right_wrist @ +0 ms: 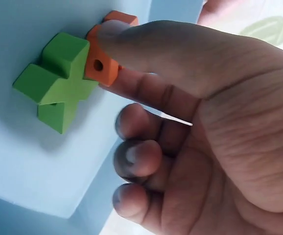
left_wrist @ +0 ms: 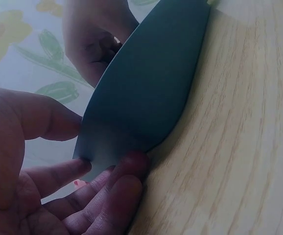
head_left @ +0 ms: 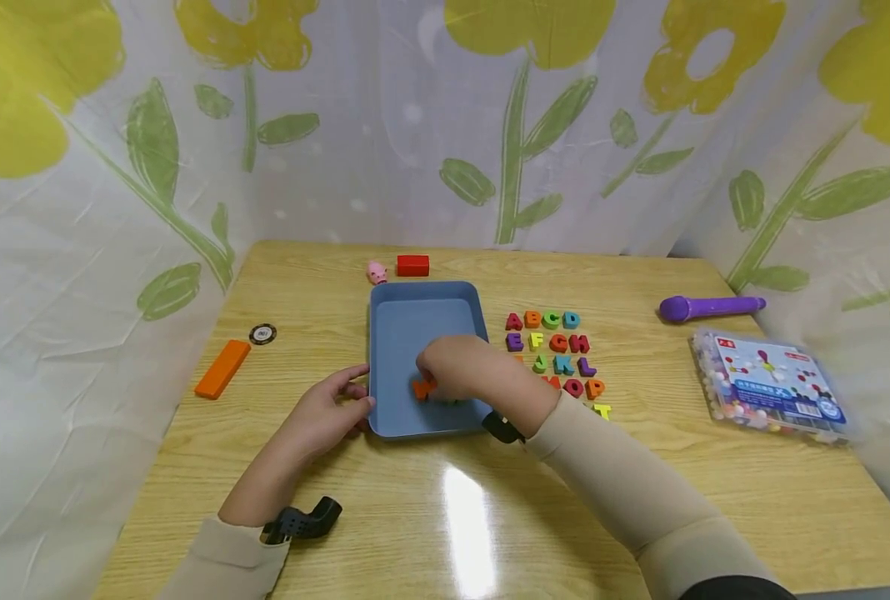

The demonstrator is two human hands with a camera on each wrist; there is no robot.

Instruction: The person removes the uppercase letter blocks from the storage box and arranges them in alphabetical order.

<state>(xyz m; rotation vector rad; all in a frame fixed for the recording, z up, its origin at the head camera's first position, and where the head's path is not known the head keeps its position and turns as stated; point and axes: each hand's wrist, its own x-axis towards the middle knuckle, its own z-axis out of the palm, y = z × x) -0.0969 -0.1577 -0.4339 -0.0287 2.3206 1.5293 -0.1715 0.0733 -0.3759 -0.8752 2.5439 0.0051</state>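
The blue tray [head_left: 424, 321] sits on the wooden table. My right hand [head_left: 460, 367] reaches down into its lower part. In the right wrist view, thumb and index finger pinch an orange letter block [right_wrist: 101, 61] with a small round hole; the other fingers are curled in. Against that block lies a green X-shaped letter block [right_wrist: 63, 83] on the tray floor. My left hand [head_left: 332, 408] is at the tray's left wall. In the left wrist view, its thumb and fingers hold the edge of that wall [left_wrist: 146, 83], some fingertips low against the outside.
Right of the tray, colourful letters stand in rows, with a blue K [head_left: 562, 365] among them. A purple stick [head_left: 711, 308] and clear plastic box [head_left: 775, 383] lie farther right. Left are an orange block [head_left: 222, 369] and chip [head_left: 262, 334]; behind, a pink pig figure [head_left: 377, 272] and red block [head_left: 412, 266].
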